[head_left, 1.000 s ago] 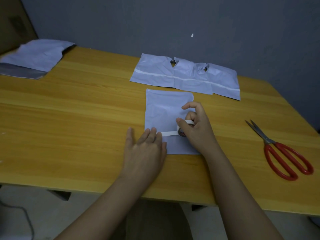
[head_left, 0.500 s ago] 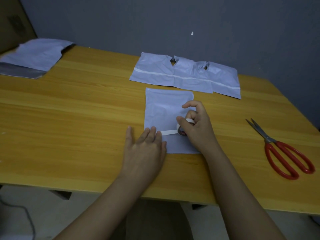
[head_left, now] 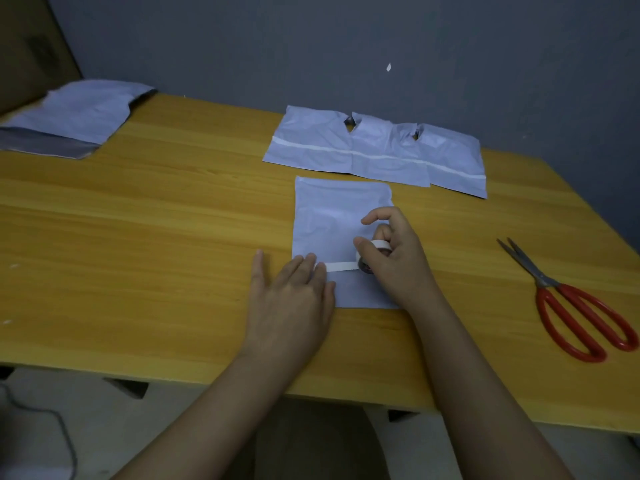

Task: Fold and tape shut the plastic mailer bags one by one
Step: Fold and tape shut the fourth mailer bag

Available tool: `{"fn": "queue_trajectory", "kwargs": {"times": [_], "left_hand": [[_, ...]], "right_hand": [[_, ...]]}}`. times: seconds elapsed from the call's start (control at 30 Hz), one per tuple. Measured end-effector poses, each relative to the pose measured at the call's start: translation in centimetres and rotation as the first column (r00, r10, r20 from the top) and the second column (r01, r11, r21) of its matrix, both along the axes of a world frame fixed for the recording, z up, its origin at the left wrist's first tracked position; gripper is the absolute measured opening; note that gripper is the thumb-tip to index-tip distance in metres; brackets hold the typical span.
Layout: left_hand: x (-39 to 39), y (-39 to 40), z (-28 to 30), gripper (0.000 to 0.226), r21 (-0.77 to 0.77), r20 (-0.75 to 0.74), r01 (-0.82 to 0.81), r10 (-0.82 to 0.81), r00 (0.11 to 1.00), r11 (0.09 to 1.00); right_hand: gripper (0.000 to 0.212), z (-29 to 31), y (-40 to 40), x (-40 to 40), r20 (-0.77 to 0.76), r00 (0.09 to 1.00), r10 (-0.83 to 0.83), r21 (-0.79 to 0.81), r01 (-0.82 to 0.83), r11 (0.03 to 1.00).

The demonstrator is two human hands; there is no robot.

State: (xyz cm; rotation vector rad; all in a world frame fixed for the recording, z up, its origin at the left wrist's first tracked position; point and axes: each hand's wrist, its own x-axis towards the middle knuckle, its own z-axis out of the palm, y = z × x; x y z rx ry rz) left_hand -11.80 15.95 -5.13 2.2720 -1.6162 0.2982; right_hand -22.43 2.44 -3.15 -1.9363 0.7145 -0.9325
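One crinkled rectangular plastic mailer (head_left: 332,216)

The right hand (head_left: 394,261) hides most of the tape roll (head_left: 372,254); the mailer pile (head_left: 69,119) is cut off leftward.

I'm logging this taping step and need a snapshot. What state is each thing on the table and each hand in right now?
Mailer bag: flat, folded, tape strip partly laid across it.
Tape roll: gripped by the right hand, strip pulled out leftward.
Left hand: fingers straight, pressing the strip's end down.
Three taped bags: flat in a row behind.
Bag pile: far left, untaped.
Scissors: closed, lying untouched.
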Motion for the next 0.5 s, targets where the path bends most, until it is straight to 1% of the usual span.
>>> {"fn": "queue_trajectory", "kwargs": {"times": [0.13,0.23,0.33,0.43,0.5], "left_hand": [[0.0,0.1,0.4,0.05,0.061,0.002,-0.008,0.007,1.0,0.998],[0.1,0.4,0.9,0.053,0.149,-0.017,0.008,-0.006,1.0,0.989],[0.1,0.9,1.9,0.066,0.252,-0.091,0.037,-0.014,0.996,0.967],[0.3,1.4,1.9,0.06,0.304,-0.206,0.085,-0.022,0.978,0.949],[0.5,1.8,2.1,0.064,0.335,-0.23,0.098,-0.02,0.973,0.937]], "right_hand": [[0.014,-0.2,-0.2,0.0,-0.004,1.0,0.01,-0.011,-0.01,1.0],[0.015,-0.1,-0.1,-0.2,-0.009,1.0,0.015,-0.021,-0.015,1.0],[0.016,-0.1,-0.1,-0.2,-0.001,1.0,0.023,-0.02,-0.023,1.0],[0.017,-0.1,0.0,-0.2,0.015,1.0,0.027,-0.003,-0.027,1.0],[0.017,-0.1,0.1,-0.1,0.02,0.999,0.032,0.013,-0.032,0.999]]}}
